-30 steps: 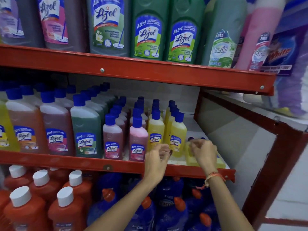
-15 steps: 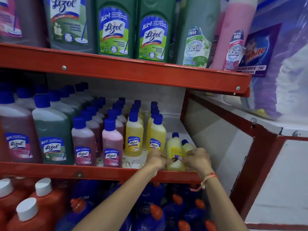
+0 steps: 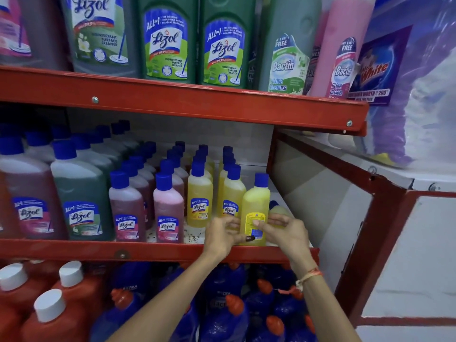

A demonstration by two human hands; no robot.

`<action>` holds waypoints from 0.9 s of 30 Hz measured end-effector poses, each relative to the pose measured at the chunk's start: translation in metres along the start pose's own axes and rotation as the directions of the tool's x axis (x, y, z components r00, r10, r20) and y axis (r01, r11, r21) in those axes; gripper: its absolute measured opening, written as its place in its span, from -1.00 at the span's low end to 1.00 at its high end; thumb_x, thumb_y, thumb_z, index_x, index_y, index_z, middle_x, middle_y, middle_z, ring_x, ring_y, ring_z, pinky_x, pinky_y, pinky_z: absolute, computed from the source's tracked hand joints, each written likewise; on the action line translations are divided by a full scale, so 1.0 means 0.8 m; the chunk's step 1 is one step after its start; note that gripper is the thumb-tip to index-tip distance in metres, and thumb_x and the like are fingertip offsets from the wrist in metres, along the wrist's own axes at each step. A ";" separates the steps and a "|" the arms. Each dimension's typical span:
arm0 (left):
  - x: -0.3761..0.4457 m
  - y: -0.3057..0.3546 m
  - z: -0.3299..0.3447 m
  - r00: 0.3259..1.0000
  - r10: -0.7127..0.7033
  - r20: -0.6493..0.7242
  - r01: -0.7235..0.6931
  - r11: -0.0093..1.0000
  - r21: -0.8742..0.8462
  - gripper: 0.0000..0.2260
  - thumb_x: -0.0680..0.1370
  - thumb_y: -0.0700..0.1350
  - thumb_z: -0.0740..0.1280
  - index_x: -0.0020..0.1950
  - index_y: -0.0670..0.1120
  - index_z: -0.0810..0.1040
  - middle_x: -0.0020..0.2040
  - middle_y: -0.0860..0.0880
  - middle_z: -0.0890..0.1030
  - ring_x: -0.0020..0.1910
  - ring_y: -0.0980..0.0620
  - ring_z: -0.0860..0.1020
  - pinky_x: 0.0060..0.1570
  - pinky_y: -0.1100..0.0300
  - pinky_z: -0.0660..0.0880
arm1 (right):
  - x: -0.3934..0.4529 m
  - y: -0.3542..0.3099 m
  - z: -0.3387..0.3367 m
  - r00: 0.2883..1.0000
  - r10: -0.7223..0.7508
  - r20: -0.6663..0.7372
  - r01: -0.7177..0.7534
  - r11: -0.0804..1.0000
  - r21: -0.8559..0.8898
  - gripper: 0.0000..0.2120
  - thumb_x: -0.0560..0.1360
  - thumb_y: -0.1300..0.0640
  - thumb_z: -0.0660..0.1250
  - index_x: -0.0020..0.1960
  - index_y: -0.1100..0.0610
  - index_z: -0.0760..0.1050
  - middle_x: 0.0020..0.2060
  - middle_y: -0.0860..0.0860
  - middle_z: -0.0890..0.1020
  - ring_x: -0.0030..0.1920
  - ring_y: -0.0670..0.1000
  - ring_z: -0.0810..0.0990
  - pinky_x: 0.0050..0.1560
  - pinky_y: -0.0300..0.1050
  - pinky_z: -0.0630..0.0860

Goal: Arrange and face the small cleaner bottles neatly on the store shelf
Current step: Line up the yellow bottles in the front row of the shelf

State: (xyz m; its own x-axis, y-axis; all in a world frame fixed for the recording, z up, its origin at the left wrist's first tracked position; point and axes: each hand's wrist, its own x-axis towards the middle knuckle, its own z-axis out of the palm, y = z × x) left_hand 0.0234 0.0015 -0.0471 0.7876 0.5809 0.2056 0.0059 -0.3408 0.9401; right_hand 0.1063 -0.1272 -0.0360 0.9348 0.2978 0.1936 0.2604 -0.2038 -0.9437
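A small yellow cleaner bottle [image 3: 256, 206] with a blue cap stands upright at the front right of the middle red shelf [image 3: 158, 250], its back label toward me. My left hand [image 3: 222, 236] grips its left side and my right hand [image 3: 287, 232] grips its right side. Behind my right hand a second small bottle [image 3: 277, 209] lies low, mostly hidden. To the left stand rows of small yellow bottles [image 3: 199, 201] and small pink bottles [image 3: 168, 213], labels facing front.
Larger pink and green Lizol bottles [image 3: 82, 201] fill the shelf's left part. Big bottles stand on the upper shelf [image 3: 222, 112]. Orange and blue bottles crowd the level below. The red upright frame [image 3: 365, 243] and a white wall close the right side.
The yellow bottle that lay low on the shelf's right end now stands upright between both hands. The view has shifted to the right and closer.
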 end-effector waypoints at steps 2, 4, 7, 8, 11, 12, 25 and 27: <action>-0.002 -0.001 0.001 1.000 0.024 -0.006 -0.024 1.000 0.000 -0.62 0.23 -0.24 0.55 0.01 -0.19 0.61 -0.12 -0.07 0.64 -0.16 -0.04 0.64 -0.13 0.10 0.61 | -0.012 -0.019 0.012 0.987 -0.060 -0.146 0.049 0.996 -0.077 -0.44 0.16 -0.18 0.58 0.02 0.13 0.61 -0.07 0.00 0.70 -0.05 -0.04 0.64 0.01 -0.11 0.56; -0.004 -0.002 0.002 0.999 0.048 -0.017 -0.049 0.999 -0.008 -0.62 0.21 -0.22 0.56 -0.01 -0.20 0.62 -0.13 -0.09 0.65 -0.15 -0.05 0.65 -0.08 0.09 0.61 | -0.020 -0.032 0.032 0.955 -0.124 -0.270 0.077 0.981 -0.176 -0.27 0.13 -0.28 0.54 0.11 0.17 0.52 0.03 0.04 0.62 0.04 0.04 0.58 0.03 -0.06 0.51; -0.005 -0.006 0.000 0.997 0.069 -0.029 -0.069 0.998 -0.013 -0.63 0.19 -0.23 0.57 -0.03 -0.22 0.63 -0.12 -0.14 0.68 -0.15 -0.05 0.66 -0.09 0.14 0.62 | -0.030 -0.036 0.058 0.896 -0.191 -0.401 0.104 0.968 -0.229 -0.23 0.13 -0.27 0.54 0.11 0.21 0.41 0.05 0.10 0.51 0.05 0.10 0.51 -0.06 -0.08 0.43; -0.005 -0.007 -0.001 0.997 0.077 -0.021 -0.077 0.997 -0.017 -0.65 0.21 -0.25 0.56 -0.03 -0.22 0.64 -0.12 -0.15 0.68 -0.15 -0.04 0.66 -0.09 0.16 0.62 | -0.033 -0.036 0.062 0.886 -0.194 -0.422 0.108 0.970 -0.218 -0.27 0.15 -0.24 0.55 0.09 0.21 0.41 0.05 0.10 0.51 0.03 0.09 0.52 -0.10 -0.12 0.41; -0.003 -0.009 -0.007 0.997 0.071 0.032 -0.069 0.997 -0.045 -0.67 0.25 -0.31 0.53 -0.01 -0.21 0.65 -0.07 -0.15 0.69 -0.14 -0.01 0.66 -0.07 0.14 0.62 | -0.033 -0.029 0.063 0.885 -0.181 -0.430 0.123 0.980 -0.159 -0.39 0.19 -0.16 0.55 0.06 0.17 0.45 0.02 0.05 0.56 -0.01 0.05 0.55 -0.10 -0.18 0.40; -0.002 -0.010 -0.010 0.996 0.068 0.050 -0.065 0.996 -0.056 -0.68 0.26 -0.34 0.51 0.00 -0.22 0.64 -0.05 -0.17 0.69 -0.14 -0.01 0.67 -0.08 0.16 0.62 | -0.032 -0.027 0.059 0.893 -0.174 -0.415 0.133 0.983 -0.127 -0.44 0.20 -0.13 0.55 0.06 0.15 0.49 0.00 0.03 0.59 -0.03 0.01 0.56 -0.09 -0.21 0.40; -0.002 -0.009 -0.017 0.998 0.067 0.013 -0.066 0.998 -0.021 -0.59 0.30 -0.29 0.49 0.14 -0.23 0.58 0.07 -0.16 0.67 -0.03 0.06 0.64 -0.11 0.37 0.57 | 0.010 0.010 -0.004 0.950 -0.097 0.298 0.003 0.954 0.301 -0.65 0.39 0.33 0.42 0.16 0.17 0.54 0.09 0.15 0.66 0.15 0.11 0.62 0.21 0.08 0.54; -0.006 -0.012 -0.018 0.997 0.074 -0.032 -0.075 0.997 -0.020 -0.64 0.31 -0.28 0.49 0.10 -0.21 0.61 0.03 -0.16 0.68 -0.05 0.07 0.65 -0.02 0.22 0.60 | 0.008 0.011 -0.006 0.947 -0.122 0.297 0.053 0.972 0.230 -0.60 0.30 0.26 0.53 0.12 0.13 0.58 0.04 0.07 0.69 0.12 0.05 0.64 0.16 -0.01 0.55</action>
State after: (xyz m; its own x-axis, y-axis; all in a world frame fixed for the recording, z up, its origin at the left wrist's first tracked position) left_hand 0.0106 0.0131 -0.0534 0.7659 0.5772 0.2831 -0.0651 -0.3684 0.9274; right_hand 0.1153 -0.1314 -0.0416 0.7819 0.5836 0.2191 0.2470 0.0326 -0.9685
